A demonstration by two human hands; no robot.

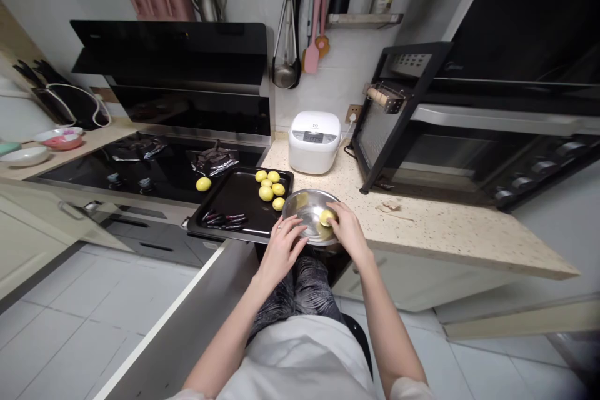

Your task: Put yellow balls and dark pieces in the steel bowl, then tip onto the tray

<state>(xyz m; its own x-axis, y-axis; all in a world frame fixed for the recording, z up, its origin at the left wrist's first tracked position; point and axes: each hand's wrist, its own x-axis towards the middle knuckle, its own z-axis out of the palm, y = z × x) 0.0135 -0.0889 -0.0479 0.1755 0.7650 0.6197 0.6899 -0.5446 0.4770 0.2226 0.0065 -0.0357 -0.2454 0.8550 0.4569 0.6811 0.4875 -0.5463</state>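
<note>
A round metal bowl [307,200] stands at the front edge of the counter, overlapping the right side of a black baking tray [239,190]. Inside it, my right hand [348,231] has its fingers closed around a lemon [326,218]. My left hand [283,244] is at the bowl's near left rim, fingers spread and holding nothing; whether it touches the rim is hard to tell. Several lemons [266,193] sit together on the tray's right part. Dark, glossy, elongated objects [225,220] lie at its front left. One more lemon [203,184] is on the stove, left of the tray.
Behind the bowl is a white rice cooker [314,142]. A black rack [375,131] and an oven [450,156] stand on the right. The black stove [164,165] extends left. Below the counter an open drawer [187,319] juts out at my left.
</note>
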